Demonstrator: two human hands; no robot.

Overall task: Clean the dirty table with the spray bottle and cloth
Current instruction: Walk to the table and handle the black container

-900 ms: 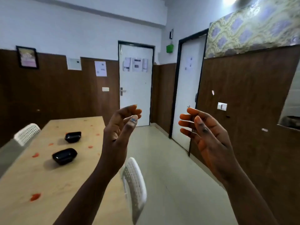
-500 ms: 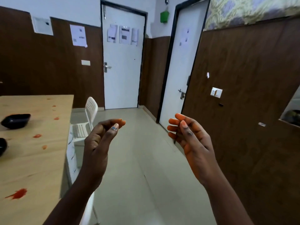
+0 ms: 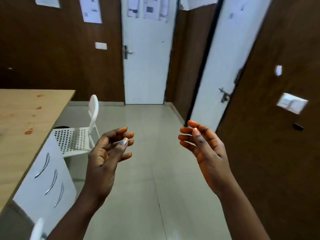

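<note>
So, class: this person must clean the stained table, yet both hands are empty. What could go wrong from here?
1. Left hand and right hand hold nothing, and no bottle or cloth is in view, so cleaning may stall.
2. The red stains on the table could get smeared.
3. The white chair by the table could trip them.

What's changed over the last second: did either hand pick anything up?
No. The view swung right: the table slid to the left edge, the two black bowls left the frame, and the white chair came into sight. The left hand and right hand stayed raised, loosely curled, holding nothing.
</note>
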